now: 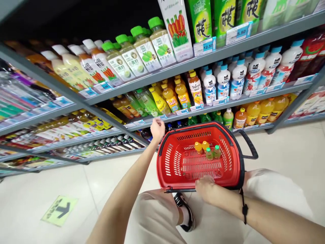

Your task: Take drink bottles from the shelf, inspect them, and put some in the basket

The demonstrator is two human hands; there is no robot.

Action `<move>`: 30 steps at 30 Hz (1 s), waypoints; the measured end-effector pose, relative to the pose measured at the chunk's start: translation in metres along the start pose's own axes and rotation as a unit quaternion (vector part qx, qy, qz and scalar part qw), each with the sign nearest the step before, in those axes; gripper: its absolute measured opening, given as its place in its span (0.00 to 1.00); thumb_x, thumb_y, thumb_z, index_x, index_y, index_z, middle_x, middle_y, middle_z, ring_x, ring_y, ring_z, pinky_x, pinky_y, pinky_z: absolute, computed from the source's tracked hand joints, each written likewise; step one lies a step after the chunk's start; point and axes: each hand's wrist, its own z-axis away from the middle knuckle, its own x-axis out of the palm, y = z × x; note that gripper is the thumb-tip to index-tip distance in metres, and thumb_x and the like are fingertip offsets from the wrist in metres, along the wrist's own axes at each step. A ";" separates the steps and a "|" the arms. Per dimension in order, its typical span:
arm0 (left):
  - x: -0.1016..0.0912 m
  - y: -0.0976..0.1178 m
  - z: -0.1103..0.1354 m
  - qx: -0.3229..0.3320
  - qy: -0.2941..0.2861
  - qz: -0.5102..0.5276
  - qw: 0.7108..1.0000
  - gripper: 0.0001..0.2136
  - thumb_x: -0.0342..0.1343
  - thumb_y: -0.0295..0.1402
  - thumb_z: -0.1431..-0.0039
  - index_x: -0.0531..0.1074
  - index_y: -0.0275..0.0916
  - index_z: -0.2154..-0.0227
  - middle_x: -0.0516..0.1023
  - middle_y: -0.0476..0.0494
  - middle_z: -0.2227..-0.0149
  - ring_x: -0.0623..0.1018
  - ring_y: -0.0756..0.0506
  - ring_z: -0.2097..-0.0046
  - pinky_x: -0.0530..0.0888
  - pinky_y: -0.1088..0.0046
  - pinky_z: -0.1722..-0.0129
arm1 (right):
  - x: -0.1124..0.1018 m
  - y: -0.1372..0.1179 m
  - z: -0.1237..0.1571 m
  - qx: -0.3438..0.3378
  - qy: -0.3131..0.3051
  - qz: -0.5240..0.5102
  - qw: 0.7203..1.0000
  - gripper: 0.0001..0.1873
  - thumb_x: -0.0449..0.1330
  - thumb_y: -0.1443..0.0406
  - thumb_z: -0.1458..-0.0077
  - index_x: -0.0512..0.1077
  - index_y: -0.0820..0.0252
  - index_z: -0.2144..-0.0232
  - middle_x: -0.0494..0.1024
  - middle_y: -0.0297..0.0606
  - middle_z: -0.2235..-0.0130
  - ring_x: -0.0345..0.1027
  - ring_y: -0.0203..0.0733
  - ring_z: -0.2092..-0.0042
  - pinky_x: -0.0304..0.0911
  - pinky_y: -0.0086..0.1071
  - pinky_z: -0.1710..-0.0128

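My right hand grips the near rim of a red plastic shopping basket and holds it in front of me. Several small bottles with orange and green caps stand inside the basket. My left hand reaches forward to the low shelf, its fingers curled at the shelf edge next to dark bottles. What the fingers hold, if anything, is hidden behind the hand. Above it stand yellow juice bottles.
Grey shop shelves filled with drink bottles run across the view, with price tags on their edges. The floor is pale tile with a green arrow sticker at the left. My knees and one dark shoe are below the basket.
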 end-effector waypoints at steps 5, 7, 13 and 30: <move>-0.020 0.007 -0.052 -0.004 0.106 -0.001 0.994 0.25 0.55 0.32 0.36 0.61 0.26 0.40 0.70 0.23 0.40 0.69 0.33 0.36 0.63 0.55 0.33 | -0.007 -0.011 -0.009 0.031 -0.091 0.071 0.993 0.11 0.67 0.78 0.56 0.82 0.70 0.66 0.84 0.58 0.66 0.81 0.67 0.64 0.76 0.55 0.68; -0.020 0.008 -0.069 -0.001 0.105 0.007 0.995 0.31 0.57 0.32 0.37 0.57 0.22 0.36 0.65 0.19 0.35 0.66 0.31 0.32 0.60 0.53 0.31 | -0.007 -0.017 -0.011 0.041 -0.112 0.095 0.988 0.11 0.67 0.77 0.55 0.82 0.70 0.65 0.84 0.58 0.66 0.80 0.68 0.65 0.74 0.57 0.69; 0.001 0.003 -0.091 -0.009 0.078 0.040 0.996 0.38 0.58 0.30 0.37 0.48 0.20 0.31 0.63 0.16 0.32 0.67 0.33 0.31 0.64 0.57 0.31 | 0.003 -0.024 -0.014 0.061 -0.116 0.118 0.984 0.07 0.67 0.74 0.54 0.82 0.71 0.69 0.82 0.61 0.70 0.78 0.69 0.68 0.69 0.57 0.71; 0.005 -0.006 -0.051 -0.004 0.206 0.108 0.973 0.42 0.63 0.40 0.38 0.46 0.25 0.31 0.59 0.16 0.30 0.63 0.34 0.28 0.58 0.58 0.28 | -0.006 -0.025 -0.009 0.058 -0.113 0.094 0.987 0.10 0.68 0.75 0.53 0.82 0.70 0.65 0.82 0.60 0.67 0.78 0.68 0.67 0.69 0.59 0.69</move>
